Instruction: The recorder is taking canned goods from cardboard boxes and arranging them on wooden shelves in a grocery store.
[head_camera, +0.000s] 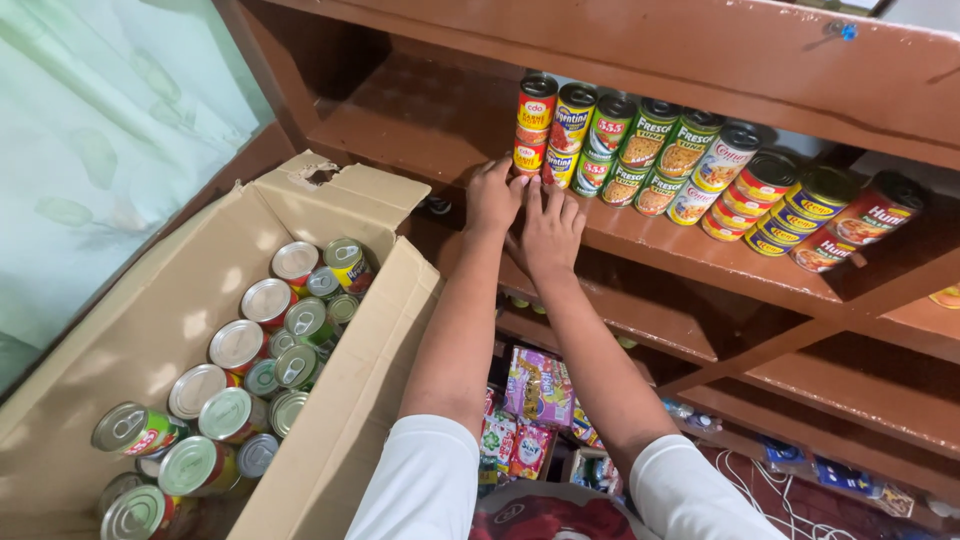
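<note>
In the head view, both of the person's hands reach up and forward to the wooden shelf (650, 262). The left hand (493, 195) has its grip spread, fingertips pressed against the lower left side of a stack of two red-labelled cans (534, 125) that forms the left end of the row; it touches the stack but is not clamped round it. The right hand (550, 228) lies just beside and slightly below the left, fingers apart and flat on the shelf's front edge, tips near the foot of the same stack and of the neighbouring stack of yellow-and-red cans (569, 135).

The stack stands directly ahead of and just above both grips, its long axis upright, with the left grip nearer. To the right of the grips the row runs on along the shelf in two tiers: a green-and-red labelled pair (603, 143), green-labelled cans picturing food (655, 155), a white-labelled can (712, 170), then red, blue-and-yellow and red cans (800, 210) tilting away in the perspective.

Below and to the left of the grips sits an open cardboard box (340, 420), one flap torn, holding many upright tins (240, 385) with silver pull-ring lids and green, yellow or red labels. Directly beneath the forearms, on a lower level, lie bright pink and green sachets (530, 400). A pale green patterned curtain (90, 150) hangs beyond the box.
</note>
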